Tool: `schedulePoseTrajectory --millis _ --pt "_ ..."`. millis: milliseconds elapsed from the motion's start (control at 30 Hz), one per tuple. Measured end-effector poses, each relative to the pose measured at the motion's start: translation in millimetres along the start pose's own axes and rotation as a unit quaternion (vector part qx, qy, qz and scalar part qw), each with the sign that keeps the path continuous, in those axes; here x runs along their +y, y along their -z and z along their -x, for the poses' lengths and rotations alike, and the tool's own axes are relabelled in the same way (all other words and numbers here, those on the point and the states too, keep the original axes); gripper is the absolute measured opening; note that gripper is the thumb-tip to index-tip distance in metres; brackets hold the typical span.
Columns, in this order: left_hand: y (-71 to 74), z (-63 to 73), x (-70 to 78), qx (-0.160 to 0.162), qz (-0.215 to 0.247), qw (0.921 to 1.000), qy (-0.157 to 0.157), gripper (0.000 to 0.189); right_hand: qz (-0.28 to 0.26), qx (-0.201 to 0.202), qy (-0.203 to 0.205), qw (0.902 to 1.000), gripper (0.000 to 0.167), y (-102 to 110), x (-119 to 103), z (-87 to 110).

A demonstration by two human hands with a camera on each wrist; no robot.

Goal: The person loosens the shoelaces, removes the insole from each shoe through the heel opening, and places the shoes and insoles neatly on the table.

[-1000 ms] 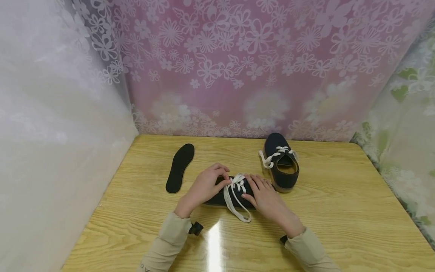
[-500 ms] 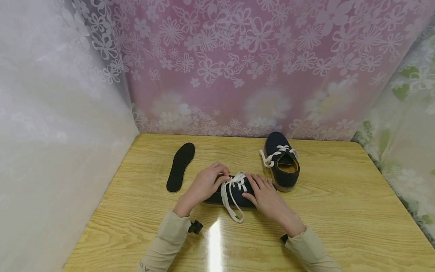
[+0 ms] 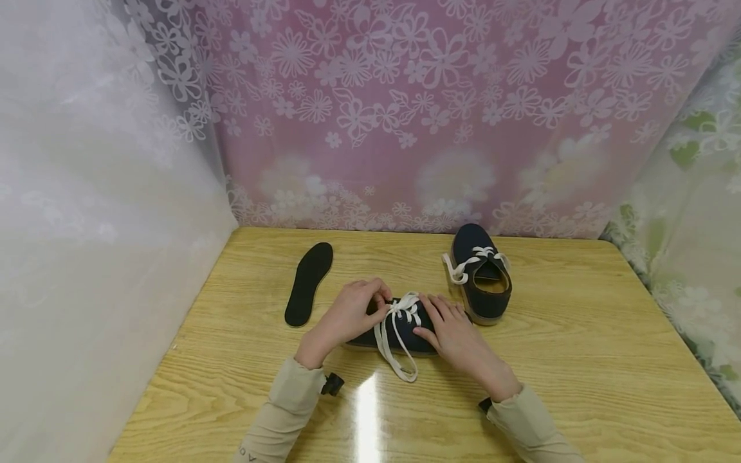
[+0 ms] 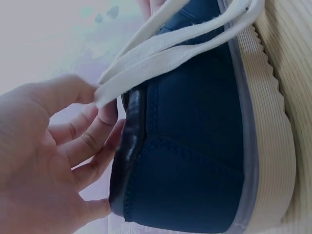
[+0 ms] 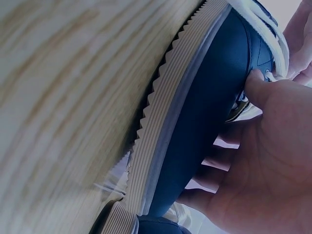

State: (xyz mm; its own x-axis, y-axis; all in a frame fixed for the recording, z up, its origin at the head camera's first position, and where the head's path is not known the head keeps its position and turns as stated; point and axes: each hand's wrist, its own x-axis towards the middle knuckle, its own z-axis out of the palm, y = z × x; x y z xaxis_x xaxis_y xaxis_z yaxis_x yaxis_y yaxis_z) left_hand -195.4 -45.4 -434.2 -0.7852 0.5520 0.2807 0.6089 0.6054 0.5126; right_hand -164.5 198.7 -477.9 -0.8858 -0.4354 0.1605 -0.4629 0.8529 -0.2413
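Observation:
A navy sneaker with white laces lies across the wooden table, its toe to the right. My left hand is at its opening, thumb and forefinger pinching the white shoelace. The other left fingers are near the dark collar of the shoe. Long lace ends hang down over the near side. My right hand holds the front of the sneaker, thumb beside the eyelets and fingers reaching over to the far side. Those right fingertips are hidden behind the upper in the right wrist view.
A second navy sneaker with white laces stands at the back right, close beyond the toe of the first. A black insole lies at the back left. A pink floral curtain hangs behind the table.
The hanging lace ends have swung slightly left. My left fingers have shifted a little at the lace, while my right hand stays on the front of the shoe.

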Motion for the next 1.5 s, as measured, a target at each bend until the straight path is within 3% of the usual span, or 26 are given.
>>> schedulePoseTrajectory --millis 200,633,833,1033,1300,1500 --pt "-2.4 0.0 2.3 -0.004 -0.021 0.9998 -0.004 0.01 0.001 0.005 0.006 1.0 0.068 0.6 0.8 0.5" --pt "-8.4 -0.3 2.7 0.057 -0.063 0.996 -0.028 0.007 0.002 0.0 0.008 1.0 0.068 0.3 0.5 1.6" --pt "-2.1 0.5 5.0 0.071 -0.069 0.9944 -0.037 0.007 0.005 0.006 0.011 0.9999 0.068 0.2 0.0 0.9" --pt "13.7 2.9 9.0 0.105 -0.035 0.9928 -0.044 0.006 0.003 0.007 0.01 0.9999 0.068 -1.1 1.2 0.1" --pt "19.6 5.6 7.5 0.048 0.021 0.9985 0.017 0.011 0.004 0.004 0.008 0.9999 0.069 -2.1 1.9 0.7" --pt "10.4 3.9 5.6 0.017 0.0 0.9998 0.014 0.016 0.002 0.008 0.01 0.9999 0.069 -1.5 1.2 0.8"
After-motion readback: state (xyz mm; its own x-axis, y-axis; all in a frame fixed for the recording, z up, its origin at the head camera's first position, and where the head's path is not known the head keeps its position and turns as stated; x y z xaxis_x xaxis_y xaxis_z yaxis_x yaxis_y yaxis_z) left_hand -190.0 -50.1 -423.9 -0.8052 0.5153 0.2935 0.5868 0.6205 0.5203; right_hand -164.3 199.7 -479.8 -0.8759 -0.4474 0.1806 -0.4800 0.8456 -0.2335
